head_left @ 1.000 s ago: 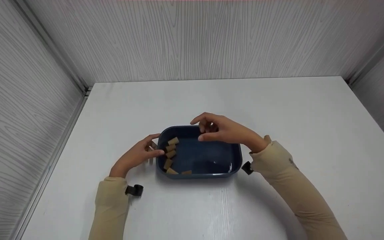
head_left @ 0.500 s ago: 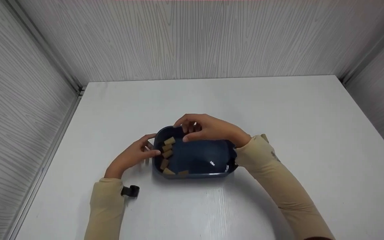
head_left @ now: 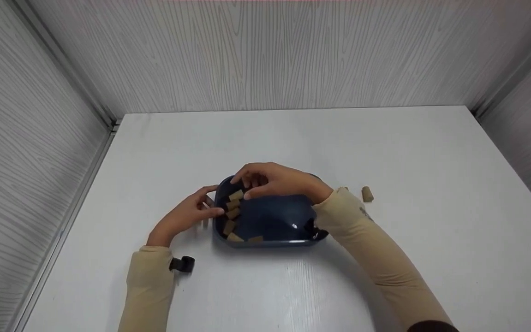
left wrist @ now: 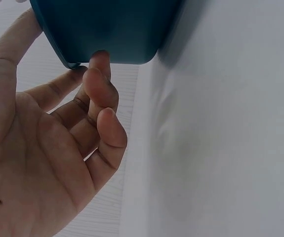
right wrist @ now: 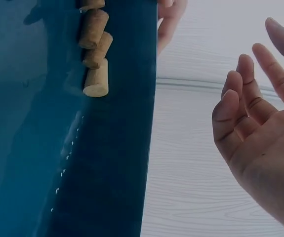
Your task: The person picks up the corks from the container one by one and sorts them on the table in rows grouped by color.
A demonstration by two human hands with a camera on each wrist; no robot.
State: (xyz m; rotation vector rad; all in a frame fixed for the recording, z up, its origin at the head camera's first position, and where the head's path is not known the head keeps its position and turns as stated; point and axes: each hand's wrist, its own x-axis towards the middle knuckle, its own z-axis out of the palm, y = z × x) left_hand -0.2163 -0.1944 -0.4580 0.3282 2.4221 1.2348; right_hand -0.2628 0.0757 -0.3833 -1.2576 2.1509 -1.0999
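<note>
A: Where's the blue dish point(head_left: 279, 214)?
B: On the white table point(head_left: 431, 193), around the middle, with its long side running left to right. The left hand point(head_left: 187, 213) is at its left end.
A: Holding it?
B: Yes. The thumb laps over the left rim and the fingers bend along the outer wall; the left wrist view shows some fingertips right by that wall.
A: And the right hand point(head_left: 279, 180)?
B: Above the far left part of the dish. Its fingers are loosely bent, the thumb stands apart from them, and nothing is between them.
A: Is it touching a cork?
B: It doesn't look like it. From the head view the thumb tip seems just beside the farthest cork point(head_left: 236, 195), but the right wrist view shows that hand well apart from the corks.
A: How many corks are in the dish?
B: I count 6. Most lie tilted along the left wall, and 1 cork point(head_left: 256, 239) is by the near wall, a little to the right.
A: Any outside?
B: 1 loose cork point(head_left: 367, 194) on the table, right of the dish. Something brown peeks out beyond the right sleeve point(head_left: 376, 249), too hidden to name.
A: And behind the table?
B: A pale wood-grain panel point(head_left: 293, 55) at the far side.
</note>
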